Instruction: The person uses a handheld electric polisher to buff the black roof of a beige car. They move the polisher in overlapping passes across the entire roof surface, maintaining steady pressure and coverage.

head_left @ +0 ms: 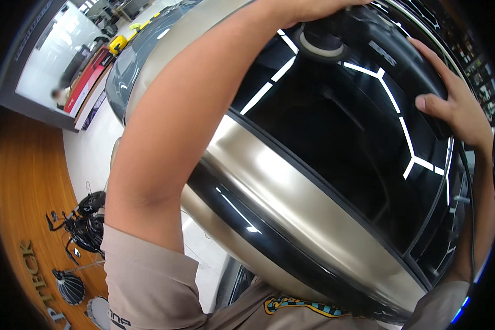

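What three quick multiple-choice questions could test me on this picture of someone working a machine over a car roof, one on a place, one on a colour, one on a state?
1. Where does the polishing machine rest?
A. on the black glass roof
B. on the wooden floor
C. on a workbench

2. What colour is the car's body panel beside the glass?
A. red
B. champagne gold
C. white

3. How is the right hand placed?
A. hanging free
B. flat on the floor
C. gripping the machine's black body

Answers:
1 A, its round pad sits on the dark glass.
2 B, the metal strip shines pale gold.
3 C, its fingers wrap over the housing; the left hand reaches the machine's top at the picture's edge.
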Demonstrator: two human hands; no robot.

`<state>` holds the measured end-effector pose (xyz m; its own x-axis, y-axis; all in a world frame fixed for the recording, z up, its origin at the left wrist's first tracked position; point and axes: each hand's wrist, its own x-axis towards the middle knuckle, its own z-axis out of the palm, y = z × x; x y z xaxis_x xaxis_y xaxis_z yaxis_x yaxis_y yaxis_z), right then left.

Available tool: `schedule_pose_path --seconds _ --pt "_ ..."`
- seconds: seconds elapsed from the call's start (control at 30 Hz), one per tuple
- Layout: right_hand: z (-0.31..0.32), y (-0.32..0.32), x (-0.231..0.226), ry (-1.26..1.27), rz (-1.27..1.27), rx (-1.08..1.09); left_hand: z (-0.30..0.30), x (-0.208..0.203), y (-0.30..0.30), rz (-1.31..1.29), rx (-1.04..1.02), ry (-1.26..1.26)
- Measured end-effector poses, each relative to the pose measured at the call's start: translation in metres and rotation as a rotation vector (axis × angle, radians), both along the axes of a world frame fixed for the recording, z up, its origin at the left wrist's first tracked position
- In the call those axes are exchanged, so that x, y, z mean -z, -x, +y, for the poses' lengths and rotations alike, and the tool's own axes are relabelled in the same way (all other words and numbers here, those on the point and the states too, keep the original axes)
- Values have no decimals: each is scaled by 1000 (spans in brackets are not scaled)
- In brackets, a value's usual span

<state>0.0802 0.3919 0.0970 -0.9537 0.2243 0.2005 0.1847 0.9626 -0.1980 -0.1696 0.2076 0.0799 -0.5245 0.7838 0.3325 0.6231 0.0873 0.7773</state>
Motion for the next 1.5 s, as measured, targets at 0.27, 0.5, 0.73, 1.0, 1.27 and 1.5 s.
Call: schedule_pose_path --seconds 0.27,0.5,0.73,1.0,1.27,1.5 --pt "-5 -27 -1 75 -50 72 45 29 20 356 111 -101" --pt "-23 9 -10 42 -82 -39 2 20 32 9 101 -135" --pt "-78 62 -69 105 -460 -22 -35 21 64 -156 -94 -112" --pt "-94 84 -92 264 -600 -228 -80 30 107 -480 -142 -208" --pt "-127 80 -100 152 -659 68 -86 26 85 -533 -208 -172" --pt "-88 82 -85 194 -635 -89 -87 33 74 -492 -115 -223"
